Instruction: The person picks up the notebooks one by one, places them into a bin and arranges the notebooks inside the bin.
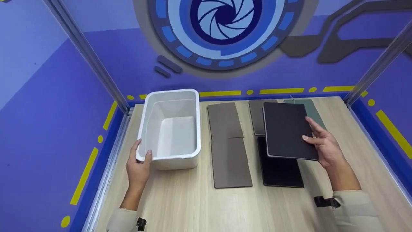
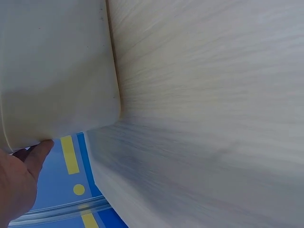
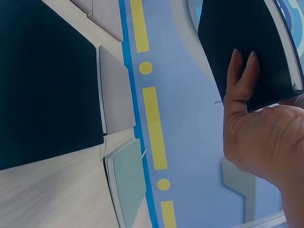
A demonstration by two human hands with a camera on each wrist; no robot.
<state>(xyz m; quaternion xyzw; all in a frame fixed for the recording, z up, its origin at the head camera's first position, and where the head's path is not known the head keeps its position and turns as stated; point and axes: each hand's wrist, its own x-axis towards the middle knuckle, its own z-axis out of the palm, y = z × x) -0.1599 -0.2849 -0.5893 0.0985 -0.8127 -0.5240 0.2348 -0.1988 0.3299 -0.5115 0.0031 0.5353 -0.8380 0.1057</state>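
Note:
My right hand [image 1: 326, 148] grips a black notebook [image 1: 286, 129] by its right edge, thumb on the cover and fingers behind. Its white page edges show in the right wrist view. Held up over the table, it overlaps a second black notebook [image 1: 280, 172], a brown notebook [image 1: 256, 117] and a green notebook [image 1: 313, 111]. To the left, a white plastic bin [image 1: 175, 163] stands with nothing inside. My left hand [image 1: 137, 170] pinches the bin's near-left corner, thumb over the rim and fingers along the outer side [image 2: 57, 71].
Between the bin and the black notebooks lie a far brown notebook [image 1: 225, 120] and a near brown notebook [image 1: 231, 164], meeting end to end. Blue printed panels [image 1: 225, 79] and metal posts [image 1: 93, 64] border the wooden table [image 1: 193, 199] at the back and sides.

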